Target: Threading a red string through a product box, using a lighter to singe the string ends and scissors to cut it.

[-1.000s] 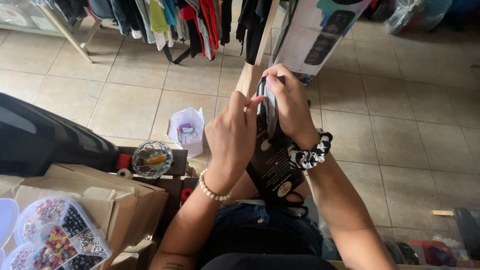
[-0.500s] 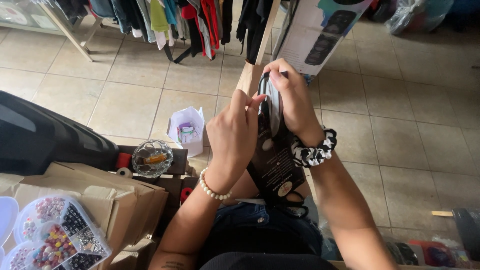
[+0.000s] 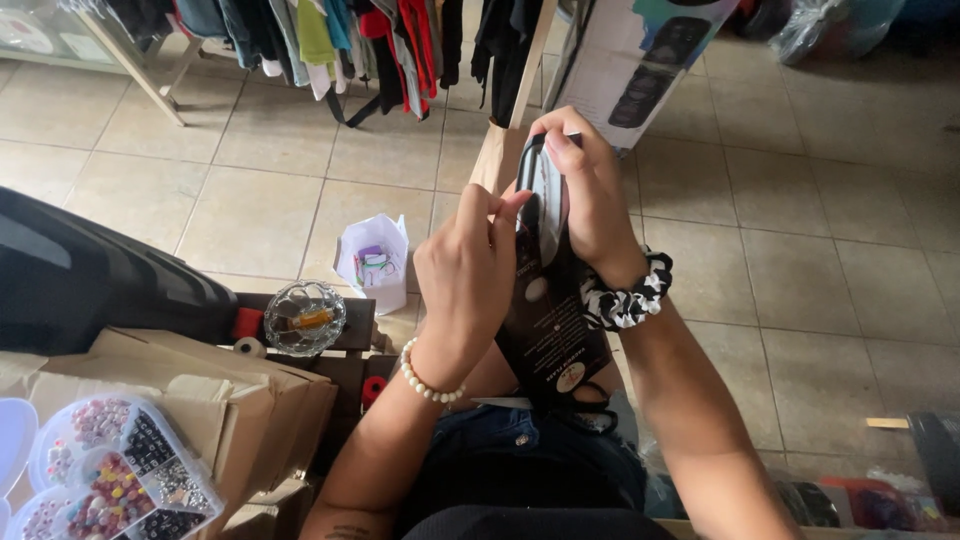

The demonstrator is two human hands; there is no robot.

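Head view: both hands up in front of the chest, w/ a long black card pack stood upright between them, prob. so its top end can be worked. Right hand wraps the top, fingers curled over a glossy dark oval piece; a black-and-white scrunchie sits on that wrist. Left hand is pinched narrow at the pack's left edge, thumb and fingertip on it; pearl-bead bracelet on that wrist. Pack is flat, stiff, matte. Left of and below the hands: cut-glass bowl, brown cardboard box, clear bead case. Just beyond the left hand, a small white bag on the tile floor.
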